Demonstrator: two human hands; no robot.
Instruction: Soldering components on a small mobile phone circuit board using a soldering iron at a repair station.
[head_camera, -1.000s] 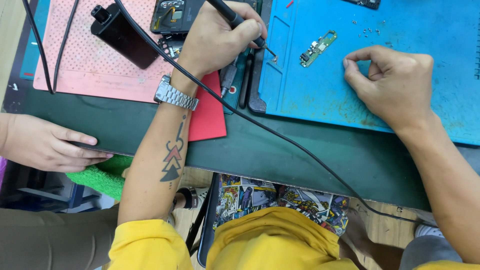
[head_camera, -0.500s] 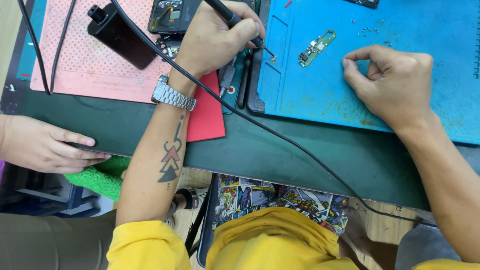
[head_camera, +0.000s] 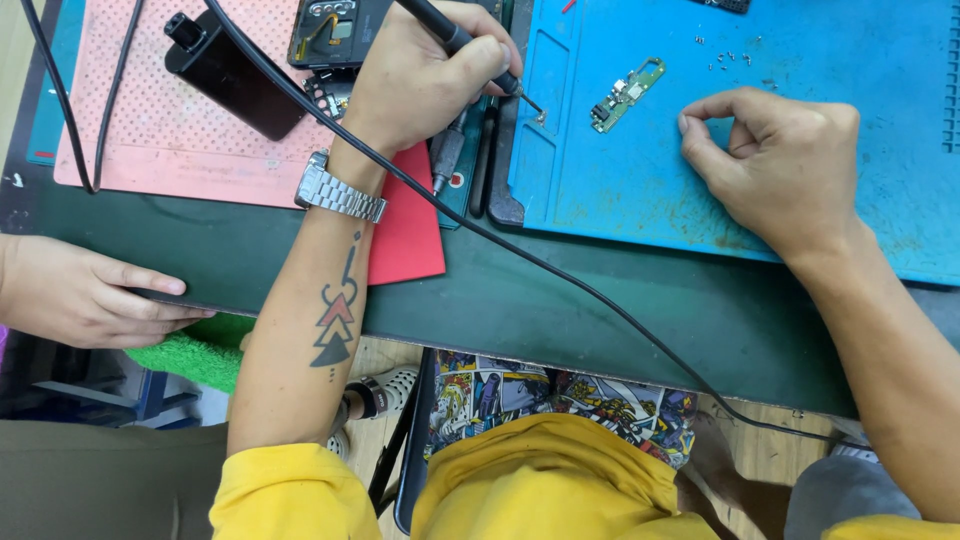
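On the bench: a blue mat (head_camera: 800, 40) lies to the right, a pink perforated mat (head_camera: 150, 140) to the left, and a red sheet (head_camera: 405, 235) between them at the near edge.
Left hand: the left hand (head_camera: 420, 85) is closed in a pen grip round a black soldering iron (head_camera: 455, 40); its tip rests at the left edge of the blue mat, just beside a row of hand tools (head_camera: 465, 150).
Iron's cord: a black cord (head_camera: 560, 270) runs from the far side, over the wrist by the metal watch (head_camera: 340, 190), across the bench to the near right.
Right hand: the right hand (head_camera: 780, 165) rests on the blue mat, fingers curled, thumb and forefinger pinched together; whether something tiny sits between them I cannot tell.
Circuit board: a small green circuit board (head_camera: 625, 95) lies bare on the blue mat between the two hands, apart from both, near a scatter of tiny screws (head_camera: 735, 62).
Handling: the board looks light, thin, stiff and fragile; best taken by its bare edges, away from the connector. The iron is best held on its sleeve, well back from the tip.
Far left: a dark phone (head_camera: 235, 75) lies on the pink mat, an opened phone (head_camera: 335, 30) beside it.
Other person: another person's hand (head_camera: 90, 295) rests on the near left edge of the bench.
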